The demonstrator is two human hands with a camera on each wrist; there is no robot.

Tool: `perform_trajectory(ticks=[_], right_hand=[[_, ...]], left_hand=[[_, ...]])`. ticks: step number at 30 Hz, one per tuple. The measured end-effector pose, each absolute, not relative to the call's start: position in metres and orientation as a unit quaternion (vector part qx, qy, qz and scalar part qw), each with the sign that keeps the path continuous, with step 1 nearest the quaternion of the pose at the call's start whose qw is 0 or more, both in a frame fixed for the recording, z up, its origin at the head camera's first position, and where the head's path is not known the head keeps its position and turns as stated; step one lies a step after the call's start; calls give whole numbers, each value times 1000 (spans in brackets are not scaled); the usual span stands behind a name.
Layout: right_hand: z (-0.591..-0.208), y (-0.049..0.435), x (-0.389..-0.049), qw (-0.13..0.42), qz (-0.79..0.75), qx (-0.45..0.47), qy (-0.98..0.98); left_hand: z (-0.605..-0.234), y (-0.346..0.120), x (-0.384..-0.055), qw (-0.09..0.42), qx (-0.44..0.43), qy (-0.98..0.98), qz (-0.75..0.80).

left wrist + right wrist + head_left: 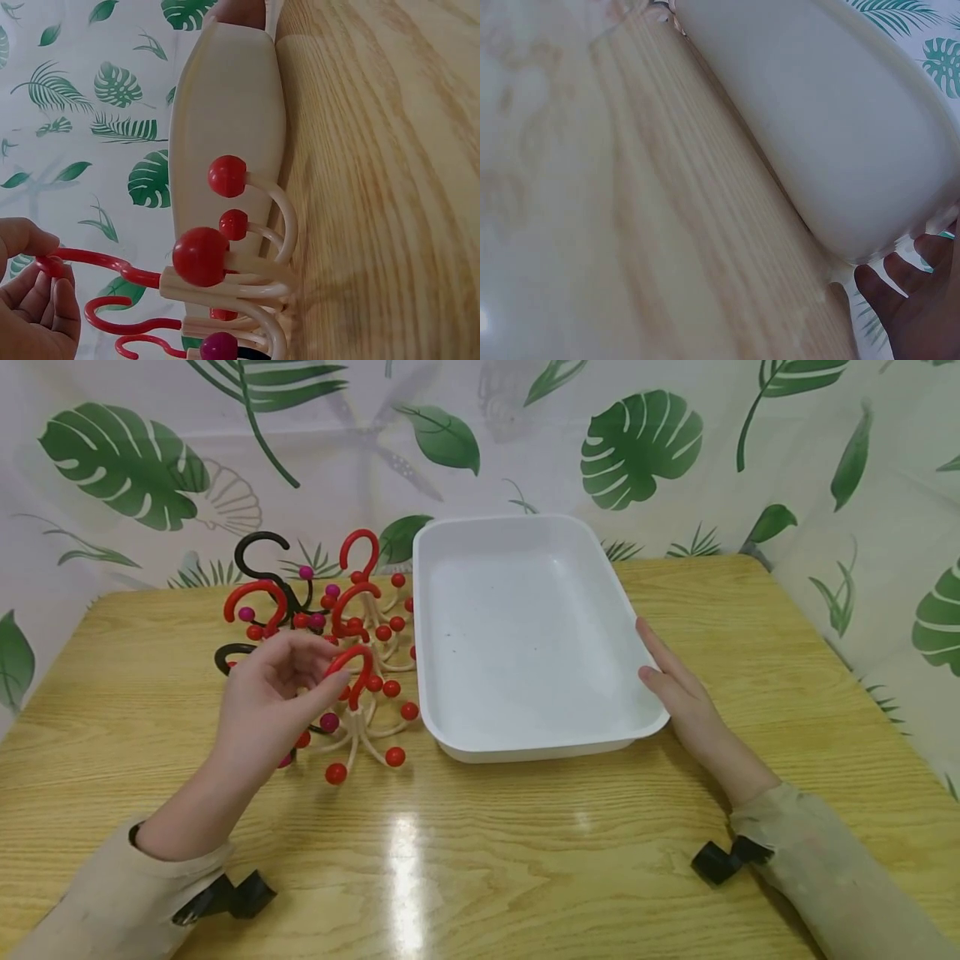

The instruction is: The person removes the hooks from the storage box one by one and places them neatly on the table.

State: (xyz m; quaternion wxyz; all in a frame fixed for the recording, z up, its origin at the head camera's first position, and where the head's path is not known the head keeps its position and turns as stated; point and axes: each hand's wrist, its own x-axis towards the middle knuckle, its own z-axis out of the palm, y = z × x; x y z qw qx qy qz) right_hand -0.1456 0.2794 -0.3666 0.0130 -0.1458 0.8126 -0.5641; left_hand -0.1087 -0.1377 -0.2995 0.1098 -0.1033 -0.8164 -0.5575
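My left hand [273,693] pinches the red hook [90,257] of a cream claw hanger [356,727] between thumb and fingertips. This hanger stands upright, its curved arms spread out and tipped with red balls [201,256]. Right behind it, several more claw hangers crowd together, some cream with red hooks, others black with magenta balls. To their right lies a white rectangular tray [525,635], with nothing in it. At the tray's near right corner my right hand [686,702] holds the rim, thumb over the edge and fingers along the outer wall [832,135].
Under everything is a wood-grain table [540,852], its back edge meeting a white cloth [525,443] printed with green leaves. A black hanger hook [258,545] rises at the rear left of the cluster. Black straps with small blocks [251,893] sit at both sleeves.
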Motion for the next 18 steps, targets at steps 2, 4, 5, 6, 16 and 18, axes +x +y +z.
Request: perform_trajectory(ticks=[2,4,5,6,16,18], right_hand=[[-367,280,-146,13,-564,-145,813],[-367,280,-146,14,-563,-145,814],[-367,280,-146,14,-563,-145,814],[-367,280,-146,14,-563,-145,814],[-366,279,-147,16,-561,-148,814],[-366,278,-147,18,-561,-148,814]], left_hand=[[-300,-139,-107,111,-103,-818,-555],[-301,-141,-106,112,-103,-819,-553],[-301,-142,-105,111,-103,-822,-549],[-301,-143,-105,109,-102,-823,-548],[-299,-154,-96,112,-112,-839,-520],[-297,-158,-93,120,-120,-836,-522]])
